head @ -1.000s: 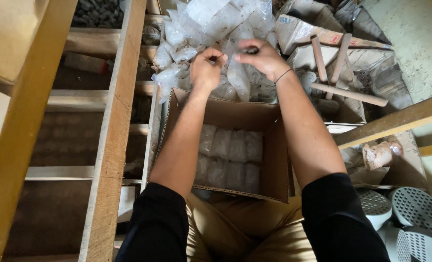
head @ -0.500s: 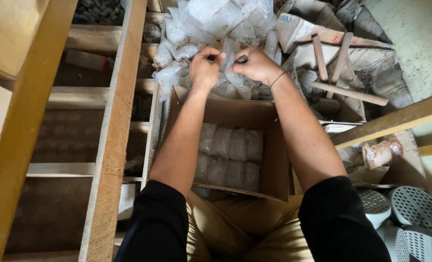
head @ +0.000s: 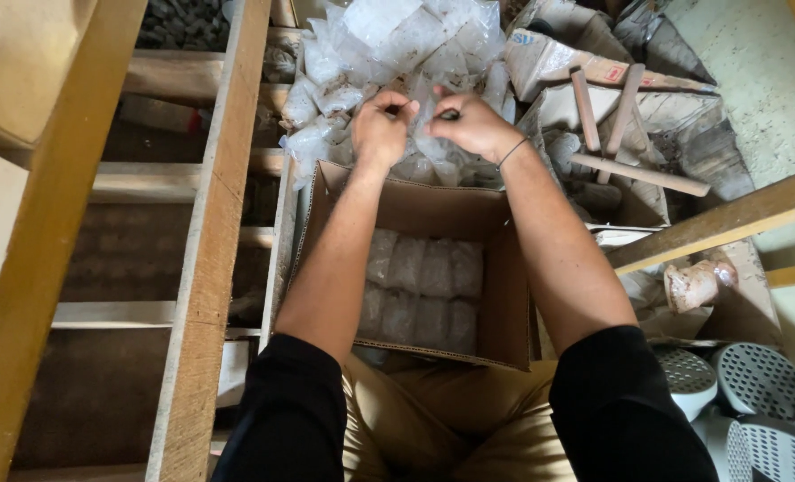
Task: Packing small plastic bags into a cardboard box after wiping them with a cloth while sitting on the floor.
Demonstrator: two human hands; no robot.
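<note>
- Left hand [head: 379,129] and right hand [head: 470,123] both pinched shut on the neck of one clear bag [head: 426,143]; the bag hangs between them, above the far edge of the box [head: 504,295].
- Looks like the tying or twisting-shut step; fingers are bunched tight at the bag top.
- Something dark and small sits in the right fingers; can't tell if it is a tie or a band.
- Next move likely needs both hands holding tension on the neck, then a clear path down into the box.
- Box holds two rows of packed bags [head: 424,286], with space on top.
- Pile of bags [head: 397,36] just behind the hands.
- Bag contents are hard to make out: whitish.
- Wooden beams [head: 210,250] at left; lap cut off.
</note>
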